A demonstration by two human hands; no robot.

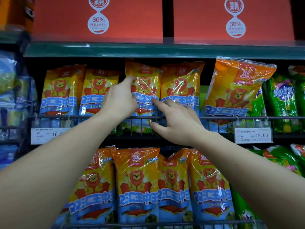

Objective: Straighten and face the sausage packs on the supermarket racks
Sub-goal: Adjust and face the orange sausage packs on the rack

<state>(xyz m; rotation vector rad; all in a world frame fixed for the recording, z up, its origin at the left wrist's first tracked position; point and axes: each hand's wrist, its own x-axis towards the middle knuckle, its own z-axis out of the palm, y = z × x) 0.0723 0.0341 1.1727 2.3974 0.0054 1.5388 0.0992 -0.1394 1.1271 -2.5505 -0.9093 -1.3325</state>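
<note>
Left hand [119, 100] fingers pinch third of five lion packs [143, 86] (upper rack); right hand [178, 119] splayed.

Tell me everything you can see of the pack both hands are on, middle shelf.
The yellow sausage pack is a glossy, crinkled plastic bag with a red lion, an orange top and a blue lettered band. It stands upright, third from the left, behind the wire rail. The left hand touches its left edge; the right hand has a fingertip on the blue band. The right-hand neighbour pack appears to touch it.
</note>
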